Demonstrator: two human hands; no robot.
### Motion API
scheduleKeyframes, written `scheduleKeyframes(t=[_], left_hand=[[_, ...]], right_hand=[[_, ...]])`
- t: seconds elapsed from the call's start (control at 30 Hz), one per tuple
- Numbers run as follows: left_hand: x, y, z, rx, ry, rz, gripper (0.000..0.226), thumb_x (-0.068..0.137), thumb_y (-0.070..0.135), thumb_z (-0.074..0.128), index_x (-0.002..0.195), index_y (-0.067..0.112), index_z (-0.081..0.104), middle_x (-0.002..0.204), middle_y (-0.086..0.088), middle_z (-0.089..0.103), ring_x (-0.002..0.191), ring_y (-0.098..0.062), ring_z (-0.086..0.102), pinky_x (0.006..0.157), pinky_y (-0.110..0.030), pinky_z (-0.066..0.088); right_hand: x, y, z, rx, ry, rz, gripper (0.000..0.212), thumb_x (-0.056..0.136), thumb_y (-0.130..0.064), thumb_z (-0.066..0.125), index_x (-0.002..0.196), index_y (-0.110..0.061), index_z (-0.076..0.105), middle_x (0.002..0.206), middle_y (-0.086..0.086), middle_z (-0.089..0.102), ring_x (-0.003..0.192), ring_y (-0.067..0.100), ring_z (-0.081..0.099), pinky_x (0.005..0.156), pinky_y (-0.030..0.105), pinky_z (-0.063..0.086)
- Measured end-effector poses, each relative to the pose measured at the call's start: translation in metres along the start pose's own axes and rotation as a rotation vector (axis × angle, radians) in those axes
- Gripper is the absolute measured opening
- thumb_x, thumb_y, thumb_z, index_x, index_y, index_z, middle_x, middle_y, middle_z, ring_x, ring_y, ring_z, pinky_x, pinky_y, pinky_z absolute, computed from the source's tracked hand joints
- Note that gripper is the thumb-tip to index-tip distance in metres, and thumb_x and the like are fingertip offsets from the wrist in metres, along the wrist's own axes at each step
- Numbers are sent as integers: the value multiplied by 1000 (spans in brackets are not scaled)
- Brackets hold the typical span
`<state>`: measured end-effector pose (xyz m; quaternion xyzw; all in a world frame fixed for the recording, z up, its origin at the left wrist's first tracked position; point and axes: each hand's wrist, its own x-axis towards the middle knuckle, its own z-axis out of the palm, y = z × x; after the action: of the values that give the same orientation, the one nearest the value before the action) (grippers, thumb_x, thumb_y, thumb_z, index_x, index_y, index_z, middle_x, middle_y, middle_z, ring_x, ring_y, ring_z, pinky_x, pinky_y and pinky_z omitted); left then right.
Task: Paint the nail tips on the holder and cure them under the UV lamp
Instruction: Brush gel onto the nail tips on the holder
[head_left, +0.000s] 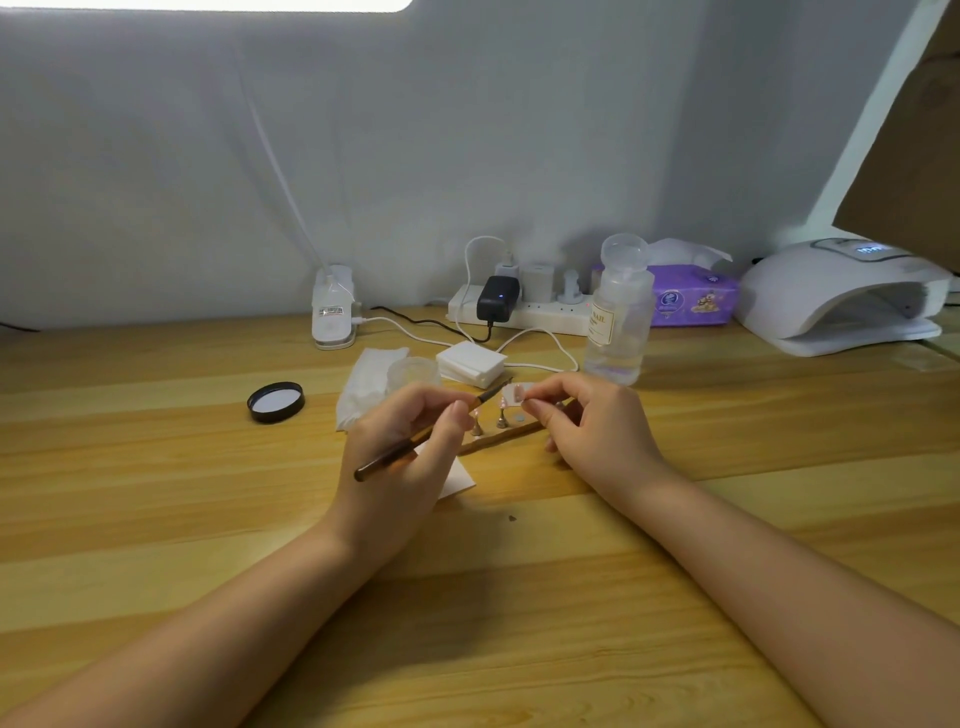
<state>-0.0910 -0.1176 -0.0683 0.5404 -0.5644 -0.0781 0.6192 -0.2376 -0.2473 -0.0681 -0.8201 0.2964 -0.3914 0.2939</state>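
The painting step appears in hand: a brush (421, 429) is pinched by the left hand (410, 447) and a nail tip (513, 393) by the right hand (587, 415) (holder (498, 439) just below), so curing in the UV lamp (841, 296) at two o'clock likely follows.

Single head view: looks forward and down from above the near edge of the wooden table (156, 519), close, facing the back wall (467, 130).
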Motion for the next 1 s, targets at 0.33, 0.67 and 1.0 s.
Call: scheduleKeyframes(t=[0.33,0.67,1.0], left_hand=[[0,5,0,6,-50,7,12,88,19,61,95,18,71,85,0,73,82,-15,70,73,-32,58],[-1,3,0,-11,-19,18,16,87,33,54,94,25,67,83,6,70,82,-15,69,72,-28,55],[-1,7,0,55,-75,55,25,88,31,55,100,15,69,89,-1,71,85,-17,68,74,-40,56]], right_hand=[[-1,-1,0,-14,-1,-19,11,89,-11,65,96,-14,72,83,-8,66,55,11,63,55,23,52],[-1,-2,-1,0,2,-13,9,89,-11,66,94,-15,72,81,-9,65,56,12,62,56,24,52],[-2,-1,-1,-19,6,-10,11,89,-11,64,97,-14,72,84,-6,67,57,13,63,56,26,53]])
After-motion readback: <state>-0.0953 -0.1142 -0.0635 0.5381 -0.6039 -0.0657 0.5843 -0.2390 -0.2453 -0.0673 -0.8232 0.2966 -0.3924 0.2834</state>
